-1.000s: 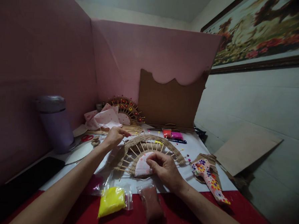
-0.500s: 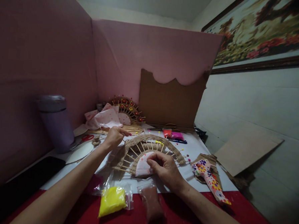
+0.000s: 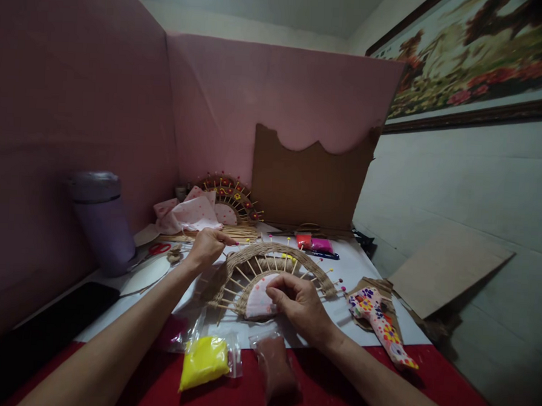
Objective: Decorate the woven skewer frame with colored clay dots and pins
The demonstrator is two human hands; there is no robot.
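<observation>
A half-round fan (image 3: 231,273) of thin sticks bound with twine lies on the white sheet in front of me. Small coloured balls sit on several stick tips along its outer arc. My left hand (image 3: 206,248) is closed at the fan's upper left, its fingertips at a small pink ball (image 3: 237,243). Over the spotted cloth half-circle (image 3: 260,299) at the fan's centre is my right hand (image 3: 302,306), thumb and index finger pinched together. What that pinch holds, if anything, is hidden. A twine roll (image 3: 265,264) shows behind the sticks.
Bags of yellow clay (image 3: 205,363) and brown clay (image 3: 277,370) lie nearest me. A flower-patterned piece (image 3: 382,327) is at right, a purple tumbler (image 3: 104,224) at left. Behind stand a decorated fan (image 3: 237,198), spotted cloth (image 3: 193,211) and cardboard (image 3: 308,187). Red-handled scissors (image 3: 159,249) lie left.
</observation>
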